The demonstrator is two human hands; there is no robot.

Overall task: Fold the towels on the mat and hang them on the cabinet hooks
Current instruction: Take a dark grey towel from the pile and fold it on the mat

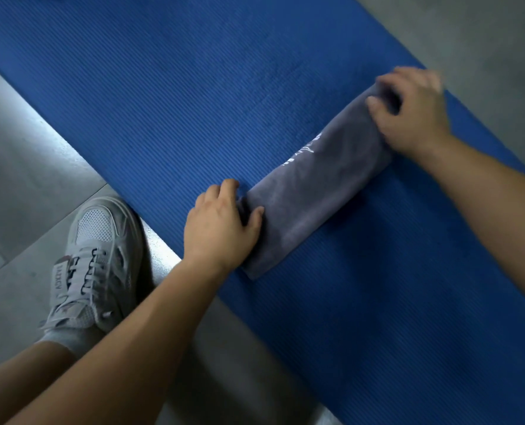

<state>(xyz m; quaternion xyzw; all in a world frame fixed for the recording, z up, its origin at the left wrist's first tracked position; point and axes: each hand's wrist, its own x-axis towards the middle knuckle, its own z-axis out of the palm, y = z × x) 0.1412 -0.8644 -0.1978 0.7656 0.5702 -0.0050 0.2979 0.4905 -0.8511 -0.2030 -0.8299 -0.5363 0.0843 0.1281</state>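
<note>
Across the blue mat [193, 102] lies a grey towel [322, 191], folded into a narrow strip. The left grip [221, 228] pinches its near end and the right grip [414, 111] its far end, likely to hold the layers aligned for the next fold.

Grey tiled floor [25, 167] at lower left and again in the upper right corner, smooth and dull, with thin seams [40, 230] running between large slabs. Pale sheen [160, 253] of reflected light along one strip of it. Planted flat on that floor, a white sneaker [98, 259] with mesh toe, white laces [86, 271] through dark eyelets and a lettered tongue tab, toe towards the top of the frame. At its collar, a white sock [61, 337].
</note>
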